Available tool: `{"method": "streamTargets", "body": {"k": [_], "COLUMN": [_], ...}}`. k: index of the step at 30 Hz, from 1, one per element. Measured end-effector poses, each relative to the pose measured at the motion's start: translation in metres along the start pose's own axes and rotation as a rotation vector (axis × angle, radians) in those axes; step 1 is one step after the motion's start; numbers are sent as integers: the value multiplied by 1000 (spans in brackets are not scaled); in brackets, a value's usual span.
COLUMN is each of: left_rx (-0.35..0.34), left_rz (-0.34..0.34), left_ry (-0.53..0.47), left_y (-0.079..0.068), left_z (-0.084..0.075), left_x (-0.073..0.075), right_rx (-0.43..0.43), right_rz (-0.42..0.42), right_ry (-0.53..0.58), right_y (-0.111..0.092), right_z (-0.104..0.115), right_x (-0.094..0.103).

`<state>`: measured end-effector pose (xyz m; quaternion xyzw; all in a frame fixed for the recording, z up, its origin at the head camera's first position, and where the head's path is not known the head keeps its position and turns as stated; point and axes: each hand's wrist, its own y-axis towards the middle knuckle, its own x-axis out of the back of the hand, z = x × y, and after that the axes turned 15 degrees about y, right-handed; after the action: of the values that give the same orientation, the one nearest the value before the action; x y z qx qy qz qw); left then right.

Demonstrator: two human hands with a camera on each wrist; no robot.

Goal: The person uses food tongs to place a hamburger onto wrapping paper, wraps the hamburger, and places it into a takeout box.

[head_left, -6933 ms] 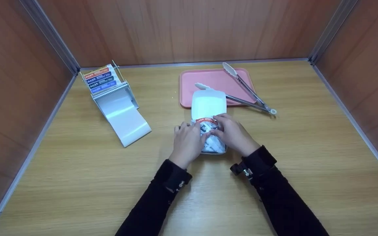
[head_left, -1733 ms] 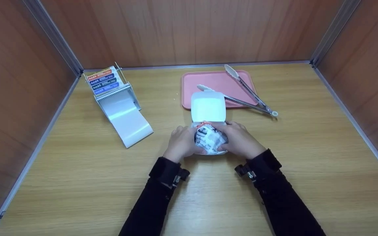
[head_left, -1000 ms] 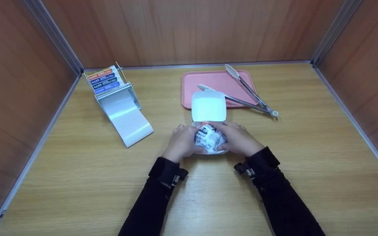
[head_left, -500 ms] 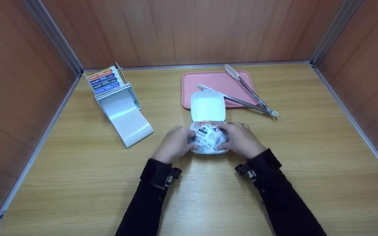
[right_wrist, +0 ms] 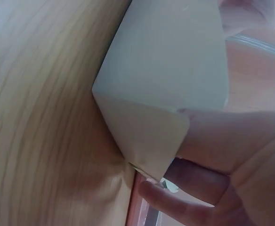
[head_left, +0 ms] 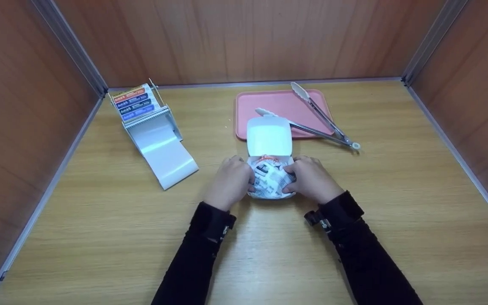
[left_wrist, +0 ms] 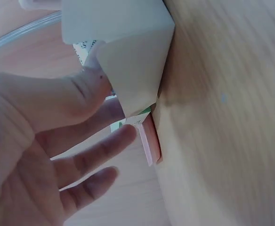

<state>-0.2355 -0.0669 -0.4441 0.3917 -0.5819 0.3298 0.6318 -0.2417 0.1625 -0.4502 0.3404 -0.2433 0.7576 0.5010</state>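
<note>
A white clamshell box (head_left: 269, 137) stands on the table with its lid raised away from me. In its base lies a rounded bundle in printed white paper (head_left: 268, 180), orange-red print at its far end. My left hand (head_left: 231, 181) is at the box's left side; in the left wrist view, thumb and index finger pinch the side wall, thumb inside by the paper, other fingers spread free. My right hand (head_left: 313, 180) grips the right wall, thumb inside against the bundle, fingers (right_wrist: 194, 181) outside at the far corner. The box walls hide the bundle's lower part.
Behind the box, a pink tray (head_left: 265, 99) carries spread metal tongs (head_left: 326, 120) whose pivot end overhangs its right edge. At the left stands a dispenser-like holder (head_left: 167, 116) with colour-striped labels (head_left: 136, 103) and a white strip sloping towards me. Wooden walls enclose three sides.
Earlier both hands pressed over the bundle's top; they then moved to its sides, and it looks rounder. In the last second my left hand shifted outward to the box's left wall.
</note>
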Motion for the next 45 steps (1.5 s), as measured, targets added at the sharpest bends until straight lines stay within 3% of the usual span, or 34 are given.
{"method": "streamTargets", "body": {"k": [4,9,18,26,31,35,40,45], "left_rx": [-42,5,69,58,116,190,170,142], "left_rz": [-82,-81,42,1,-36,-37,-18,-82], "left_ry": [115,195,117,67,17,-31,-33,100], "left_y": [7,11,9,10,6,1,-4,-3], "left_z": [-3,-9,-18,-16,-10,-5,-6,-18], "left_x": [-4,-7,-1,-5,-7,-6,-1,-2], "right_rx": [20,2,7,67,108,59,-13,8], "right_rz": [5,36,94,52,53,106,167,202], "right_ry": [-12,-19,-56,-123,-53,97,209,137], "right_y": [2,2,1,2,2,5,7,2], "right_z": [-1,0,5,5,-3,-12,-15,-10], "right_x": [2,3,3,-2,-3,2,7,8]}}
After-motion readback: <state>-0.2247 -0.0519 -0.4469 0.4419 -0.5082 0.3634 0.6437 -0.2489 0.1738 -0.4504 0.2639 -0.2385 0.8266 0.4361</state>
